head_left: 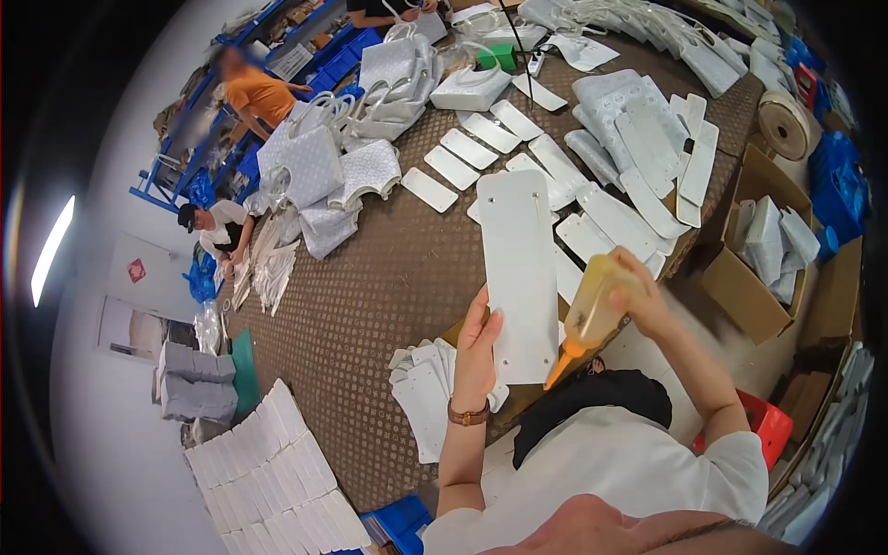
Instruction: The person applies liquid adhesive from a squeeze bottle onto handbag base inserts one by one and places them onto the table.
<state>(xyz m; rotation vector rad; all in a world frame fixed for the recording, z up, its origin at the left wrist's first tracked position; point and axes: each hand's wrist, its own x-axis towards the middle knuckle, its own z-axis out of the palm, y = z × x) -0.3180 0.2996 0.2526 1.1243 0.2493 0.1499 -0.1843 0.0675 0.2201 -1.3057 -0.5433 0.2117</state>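
Observation:
A long white panel [520,268] with small metal studs near its corners is held upright by my left hand [477,347], whose thumb and fingers grip its left edge. My right hand [638,294] is wrapped round a yellowish squeeze bottle [594,305], tilted down so that its orange nozzle [561,366] is beside the panel's lower right corner. Whether the tip touches the panel I cannot tell. Below my left hand lies a pile of small white pieces [421,402]. Beyond the panel, several white pieces [451,167] lie in rows on the patterned table [370,287].
White bags [319,166] are heaped at the back left. Stacked white pieces [277,472] lie at the lower left. A cardboard box [749,282] with white items stands right, near a red stool [766,427]. Several other people are across the table, one in an orange shirt [259,97].

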